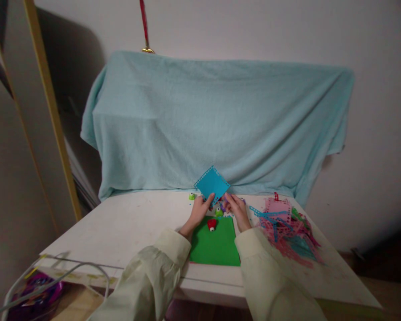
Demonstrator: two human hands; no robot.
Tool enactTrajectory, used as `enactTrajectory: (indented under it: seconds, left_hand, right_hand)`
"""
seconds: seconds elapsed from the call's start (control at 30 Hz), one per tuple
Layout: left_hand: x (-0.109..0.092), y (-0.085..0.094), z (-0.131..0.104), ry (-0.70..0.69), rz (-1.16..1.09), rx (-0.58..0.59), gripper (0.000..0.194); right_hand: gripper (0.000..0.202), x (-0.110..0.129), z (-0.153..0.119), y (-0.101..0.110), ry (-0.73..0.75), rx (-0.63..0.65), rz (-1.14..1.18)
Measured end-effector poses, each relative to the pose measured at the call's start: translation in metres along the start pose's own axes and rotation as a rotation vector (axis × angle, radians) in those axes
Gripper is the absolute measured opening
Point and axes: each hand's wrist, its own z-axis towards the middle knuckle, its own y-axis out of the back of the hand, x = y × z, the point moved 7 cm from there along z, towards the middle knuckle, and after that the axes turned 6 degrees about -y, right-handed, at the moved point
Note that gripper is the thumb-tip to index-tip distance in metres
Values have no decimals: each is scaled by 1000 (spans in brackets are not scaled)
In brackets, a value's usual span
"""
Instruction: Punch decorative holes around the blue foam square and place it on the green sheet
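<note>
A square of blue paper with small holes punched along its edges is held up cornerwise above the table's far part. My left hand grips its lower left side, thumb lying on the front. At the lower right edge, my right hand has its fingers closed on the sheet. Below the hands lies a green paper sheet, with a small red piece with a white tip on it. A small green piece with an eye sits just beyond that sheet, close to a purple piece partly hidden by my right hand.
On the right of the white table is a tangled heap of pink and blue punched paper strips. Another small green piece stands left of the paper. A light blue cloth hangs behind. Pale cables loop at the front left.
</note>
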Motion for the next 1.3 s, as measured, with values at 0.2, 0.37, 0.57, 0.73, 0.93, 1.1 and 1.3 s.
enactTrajectory:
  seconds: [0.2, 0.37, 0.57, 0.73, 0.93, 1.1, 1.3]
  left_hand:
    - [0, 1, 0, -9, -1, -6, 56]
    - [1, -1, 0, -13, -15, 15, 57]
    - [4, -6, 0, -18, -13, 50, 56]
    - [2, -6, -1, -24, -3, 55, 57]
    - [2, -7, -1, 2, -41, 67, 56]
    - [4, -12, -2, 42, -92, 96, 56]
    - [4, -16, -3, 33, -118, 131, 55]
  right_hand:
    - [47, 7, -6, -1, -1, -14, 13]
    - [48, 10, -9, -2, -11, -12, 14]
    - [51, 3, -5, -2, -28, -7, 5]
    - [53, 2, -5, -2, -25, -2, -9]
    - [52, 1, -5, -1, -36, -4, -15]
    - [52, -8, -2, -5, -38, 63, -32]
    - [53, -20, 5, -8, -43, 127, -44]
